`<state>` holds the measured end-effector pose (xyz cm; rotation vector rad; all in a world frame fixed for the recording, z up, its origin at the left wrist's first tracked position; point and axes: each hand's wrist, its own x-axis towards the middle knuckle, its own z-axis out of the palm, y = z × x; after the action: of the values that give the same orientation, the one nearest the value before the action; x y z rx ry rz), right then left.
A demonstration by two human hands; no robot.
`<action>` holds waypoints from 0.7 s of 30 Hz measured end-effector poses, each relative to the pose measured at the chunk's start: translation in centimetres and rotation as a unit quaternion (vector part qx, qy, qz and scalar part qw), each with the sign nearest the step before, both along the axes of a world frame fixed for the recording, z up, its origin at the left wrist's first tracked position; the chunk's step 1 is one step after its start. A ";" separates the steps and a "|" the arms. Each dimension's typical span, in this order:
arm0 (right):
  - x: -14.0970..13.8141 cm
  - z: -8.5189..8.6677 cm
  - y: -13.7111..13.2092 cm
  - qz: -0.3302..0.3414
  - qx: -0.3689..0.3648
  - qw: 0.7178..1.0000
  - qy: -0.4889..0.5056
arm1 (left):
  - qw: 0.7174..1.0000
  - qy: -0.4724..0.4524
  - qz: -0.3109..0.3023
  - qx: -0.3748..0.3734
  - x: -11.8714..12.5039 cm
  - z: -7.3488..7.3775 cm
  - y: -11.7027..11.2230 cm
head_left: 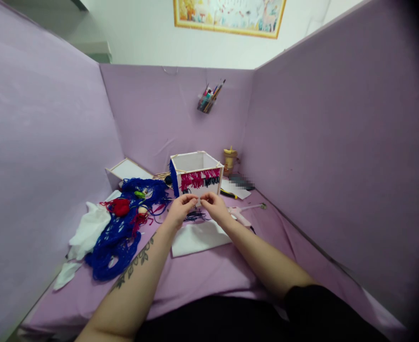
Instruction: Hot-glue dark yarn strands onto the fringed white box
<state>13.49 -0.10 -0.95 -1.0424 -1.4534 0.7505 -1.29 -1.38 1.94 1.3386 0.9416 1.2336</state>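
Note:
My left hand (182,210) is closed in a pinch, its fingertips just in front of an open-topped white box (208,190) with wooden edges. My right hand (215,207) pinches close beside it, and a small gap separates the two sets of fingertips. Whatever they hold is too small to make out. Crimson yarn fringe (191,180) and some dark strands hang on the box's front, while blue yarn (174,179) covers its left side. Cut dark yarn strands (195,216) lie on the table below my hands, behind a folded white cloth (195,241).
Tangled blue yarn (113,256), a red yarn ball (119,207) and white cloth (90,228) lie at left. A pale pink glue gun (240,217) rests right of my hands. Behind stand a yellow-brown cup (229,161) and a framed panel (131,168). Purple partitions enclose the table.

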 end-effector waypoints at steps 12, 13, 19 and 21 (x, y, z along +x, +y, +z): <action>1.1 2.0 -1.1 0.079 0.130 0.981 -0.120 | 0.990 0.032 -0.114 -0.075 -1.1 0.4 0.0; 1.2 2.0 -1.1 0.087 0.126 0.981 -0.122 | 0.989 0.039 -0.117 -0.075 -1.2 0.5 -0.1; 1.4 2.3 -1.4 0.126 0.120 0.975 -0.136 | 0.984 0.047 -0.138 -0.100 -1.2 0.7 -0.3; 1.4 2.3 -1.4 0.131 0.128 0.972 -0.149 | 0.983 0.052 -0.138 -0.106 -1.2 0.5 -0.1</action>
<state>14.88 -1.55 1.36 -0.7957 -1.9184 0.5854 -2.51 -1.53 2.43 1.3216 0.8966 0.8365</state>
